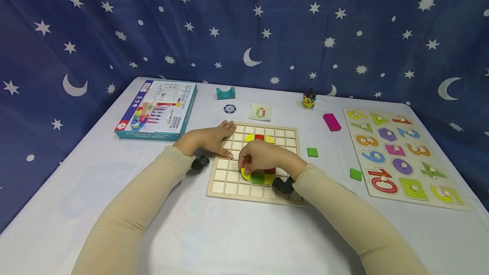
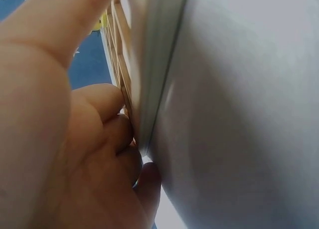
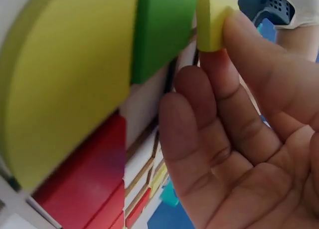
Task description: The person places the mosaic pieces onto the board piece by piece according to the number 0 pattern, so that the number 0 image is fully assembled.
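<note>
A wooden grid board [image 1: 218, 186] lies in the middle of the table. My right hand [image 1: 263, 156] pinches a yellow rounded tile [image 1: 245, 175] between thumb and fingertip at the lower part of the grid. Right beside that tile are a green square tile [image 1: 257, 178] and another yellow rounded tile [image 3: 75, 74]. A red tile [image 1: 259, 137] sits between two yellow tiles near the top of the grid. More red [image 3: 92, 176] shows by my right hand, which hides the middle of the pattern. With fingers extended, my left hand [image 1: 210, 140] rests on the board's left edge.
Behind the board are a pattern card [image 1: 260, 111], a poker chip [image 1: 230, 109] and a teal block [image 1: 226, 93]. A boxed toy [image 1: 156, 109] lies left. To the right are green tiles [image 1: 312, 152], a magenta block [image 1: 331, 122], a figurine [image 1: 309, 98] and a number puzzle [image 1: 361, 139].
</note>
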